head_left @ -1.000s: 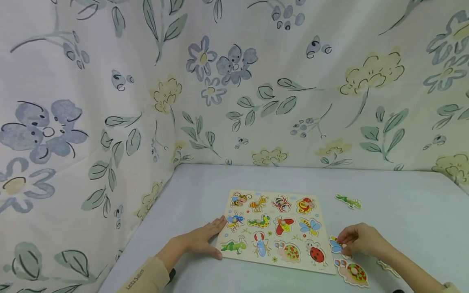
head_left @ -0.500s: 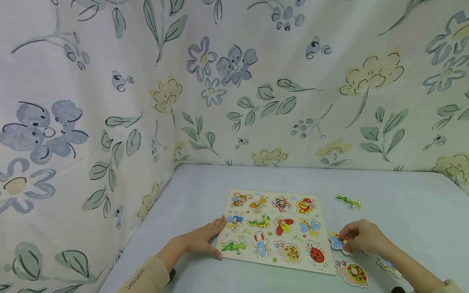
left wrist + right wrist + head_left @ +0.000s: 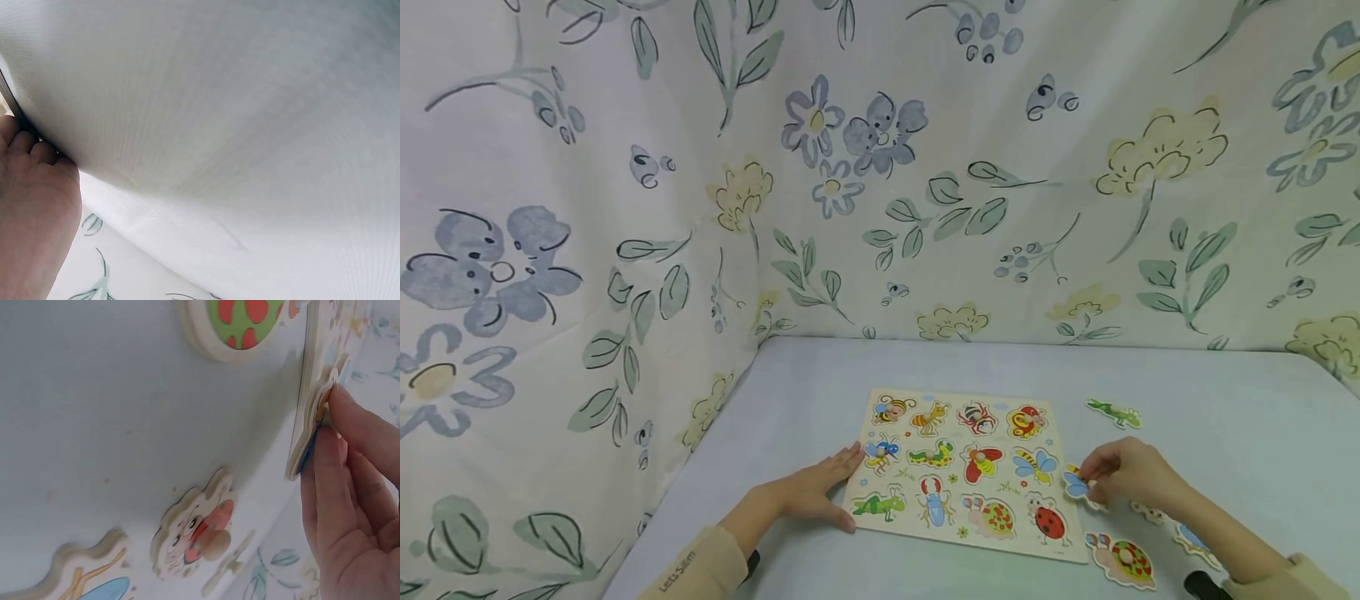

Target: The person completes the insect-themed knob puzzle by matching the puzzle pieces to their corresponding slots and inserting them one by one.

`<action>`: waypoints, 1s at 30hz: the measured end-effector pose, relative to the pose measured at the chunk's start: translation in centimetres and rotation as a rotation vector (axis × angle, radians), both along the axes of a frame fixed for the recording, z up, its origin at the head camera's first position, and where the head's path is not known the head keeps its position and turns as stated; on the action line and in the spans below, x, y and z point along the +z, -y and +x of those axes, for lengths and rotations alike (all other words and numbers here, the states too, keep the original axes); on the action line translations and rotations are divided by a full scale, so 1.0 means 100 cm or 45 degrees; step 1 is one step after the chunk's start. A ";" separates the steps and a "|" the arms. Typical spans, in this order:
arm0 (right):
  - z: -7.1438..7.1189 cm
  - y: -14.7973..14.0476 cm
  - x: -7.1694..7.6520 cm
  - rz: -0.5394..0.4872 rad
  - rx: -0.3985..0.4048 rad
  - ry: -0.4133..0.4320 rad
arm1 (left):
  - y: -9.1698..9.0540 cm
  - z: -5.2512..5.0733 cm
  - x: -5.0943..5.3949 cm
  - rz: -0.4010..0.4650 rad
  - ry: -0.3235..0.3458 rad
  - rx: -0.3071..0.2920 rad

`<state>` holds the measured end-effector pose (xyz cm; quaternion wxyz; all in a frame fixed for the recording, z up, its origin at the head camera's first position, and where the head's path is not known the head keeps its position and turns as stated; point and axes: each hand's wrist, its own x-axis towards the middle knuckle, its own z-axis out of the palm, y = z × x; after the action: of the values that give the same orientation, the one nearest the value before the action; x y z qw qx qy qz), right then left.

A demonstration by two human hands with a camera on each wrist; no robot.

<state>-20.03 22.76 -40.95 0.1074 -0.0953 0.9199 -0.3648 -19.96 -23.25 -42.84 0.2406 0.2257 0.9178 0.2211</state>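
Note:
A wooden puzzle board (image 3: 951, 542) with printed insects lies on the table. At its left edge the left hand (image 3: 808, 492) rests with fingers spread, the fingertips and thumb touching the board. Just off the board's right edge, the right hand (image 3: 1131, 479) pinches a blue-winged dragonfly piece (image 3: 1076, 485) between thumb and fingers. In the right wrist view the fingers of the right hand (image 3: 350, 487) grip that piece (image 3: 306, 450), which is tilted beside the board's edge. Palm and curled-looking fingertips of the left hand (image 3: 37, 206) show at the left wrist view's edge.
A snail piece (image 3: 1123, 561) lies right of the board's lower corner, a grasshopper piece (image 3: 1115, 412) farther back. A ladybug piece (image 3: 209, 534) and a blue piece (image 3: 103, 587) lie near the right forearm. Floral cloth (image 3: 955, 250) hangs behind and left of the table.
The right hand has lifted slightly and moved left toward the board with the dragonfly piece. The ladybug piece near the forearm is more exposed. The left hand has not moved.

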 end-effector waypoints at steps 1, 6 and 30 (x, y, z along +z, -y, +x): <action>-0.001 0.001 0.000 -0.004 0.001 -0.002 | 0.000 0.000 0.000 -0.002 -0.001 0.000; -0.004 0.009 0.000 0.005 -0.006 -0.022 | 0.001 -0.001 -0.002 -0.009 -0.010 -0.005; -0.022 0.044 -0.006 -0.009 0.018 -0.065 | 0.002 -0.003 -0.003 -0.025 -0.014 -0.008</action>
<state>-22.25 18.32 -41.52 0.0861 -0.1113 0.9204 -0.3649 -20.25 -23.42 -43.14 0.2386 0.2276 0.9204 0.2100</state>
